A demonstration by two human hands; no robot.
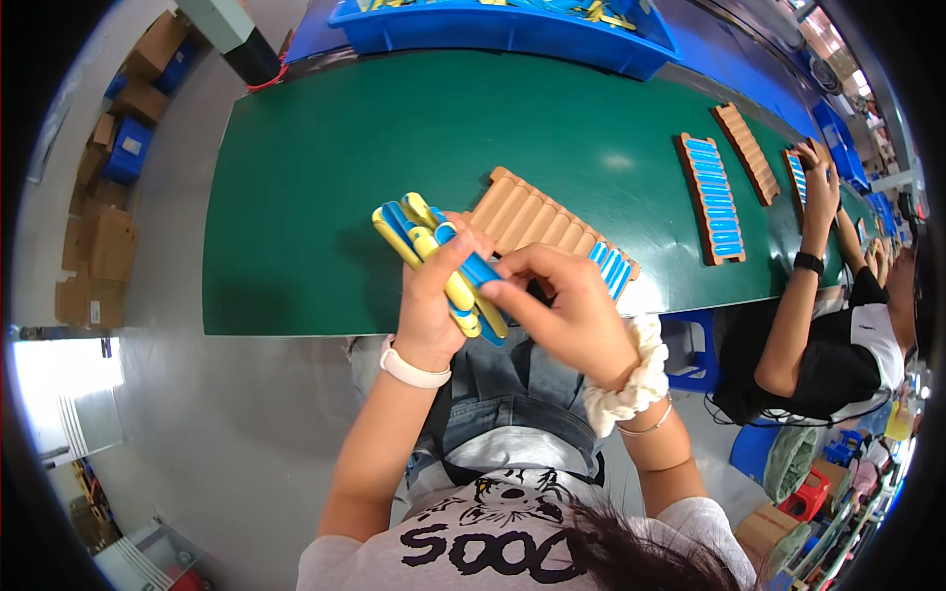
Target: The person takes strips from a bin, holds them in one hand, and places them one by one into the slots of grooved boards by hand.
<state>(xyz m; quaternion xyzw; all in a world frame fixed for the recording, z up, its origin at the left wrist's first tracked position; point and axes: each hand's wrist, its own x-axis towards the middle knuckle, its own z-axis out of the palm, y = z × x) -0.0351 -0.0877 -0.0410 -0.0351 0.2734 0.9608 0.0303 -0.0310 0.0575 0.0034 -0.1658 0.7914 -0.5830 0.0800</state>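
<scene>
Fingers of the right hand pinch the four-o'clock end of a smooth, blue, rounded bar; those of the left hand curl around a bundle of slim, round-ended yellow-and-blue bars. At two o'clock from the bundle lies a matte brown, ridged, rectangular tray, blue bars in its four-o'clock end. Beneath extends a glossy green tabletop; at twelve o'clock stands a blue, smooth-walled plastic bin.

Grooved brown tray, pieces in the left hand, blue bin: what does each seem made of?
Grooved brown tray: matte, possibly wood or fibreboard from its even tan colour; plastic isn't ruled out.
Blue and yellow pieces in the left hand: likely smooth plastic, given solid colours and soft sheen.
Blue bin: probably moulded plastic, with uniform colour and lipped rim.
</scene>
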